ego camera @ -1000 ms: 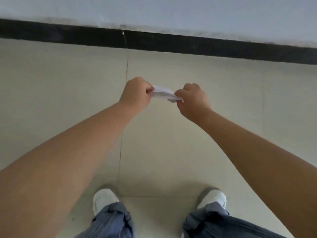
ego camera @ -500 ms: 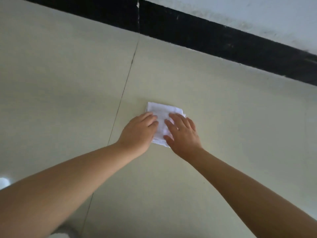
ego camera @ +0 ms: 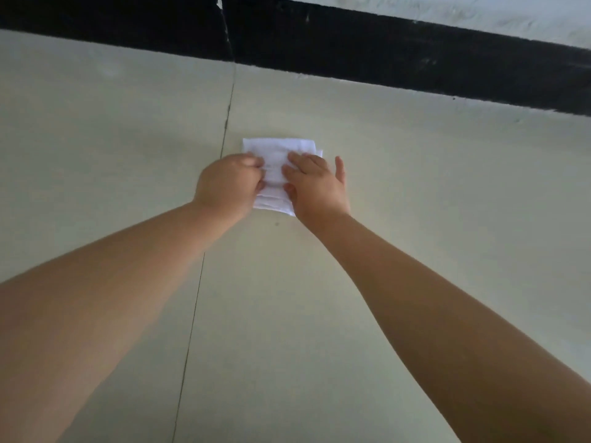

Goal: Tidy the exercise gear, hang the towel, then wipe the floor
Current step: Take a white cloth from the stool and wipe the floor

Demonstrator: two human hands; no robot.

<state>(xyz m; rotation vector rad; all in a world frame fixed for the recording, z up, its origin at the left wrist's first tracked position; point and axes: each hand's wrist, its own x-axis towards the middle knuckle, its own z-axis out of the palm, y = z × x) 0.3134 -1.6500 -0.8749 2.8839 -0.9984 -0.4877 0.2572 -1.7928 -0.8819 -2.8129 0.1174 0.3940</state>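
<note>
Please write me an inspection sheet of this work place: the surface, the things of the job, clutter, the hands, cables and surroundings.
Surface: pale tiled floor, one grout line running from the wall toward the camera.
Job's things: white folded cloth flat on the floor, just right of the grout line.
Clutter: one small dark speck near the cloth; nothing else seen.
Hands: left hand on the cloth's left part, fingers curled, grip unclear; right hand pressing flat, fingers straight and spread.
Cables: nothing seen.
Surroundings: black skirting band along the wall foot, with a vertical crack; light wall above it.
</note>
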